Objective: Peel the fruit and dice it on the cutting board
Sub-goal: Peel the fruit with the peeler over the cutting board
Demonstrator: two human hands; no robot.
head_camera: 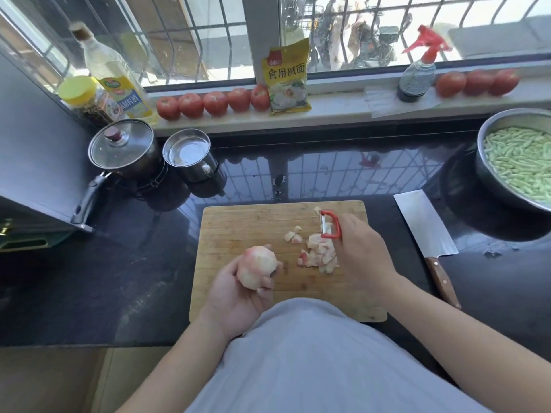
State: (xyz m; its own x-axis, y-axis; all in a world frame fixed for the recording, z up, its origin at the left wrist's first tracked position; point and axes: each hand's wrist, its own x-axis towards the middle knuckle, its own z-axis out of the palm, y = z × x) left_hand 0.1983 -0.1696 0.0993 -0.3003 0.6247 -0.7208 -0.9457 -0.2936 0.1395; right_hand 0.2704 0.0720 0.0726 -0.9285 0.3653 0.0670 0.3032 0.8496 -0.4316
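A pale pink peach point(258, 266), mostly peeled, sits in my left hand point(238, 296), which grips it from below over the near left part of the wooden cutting board point(238, 225). My right hand point(362, 254) holds a red-framed peeler point(330, 224) over the board's far right part. A heap of pink-white peel scraps point(317, 253) lies on the board just left of my right hand, beneath the peeler.
A cleaver point(425, 226) with a wooden handle lies on the dark counter right of the board. A steel bowl of green pieces point(518, 162) stands far right. A lidded pot point(123, 150) and steel cup point(190, 155) stand back left. Tomatoes point(213, 102) line the sill.
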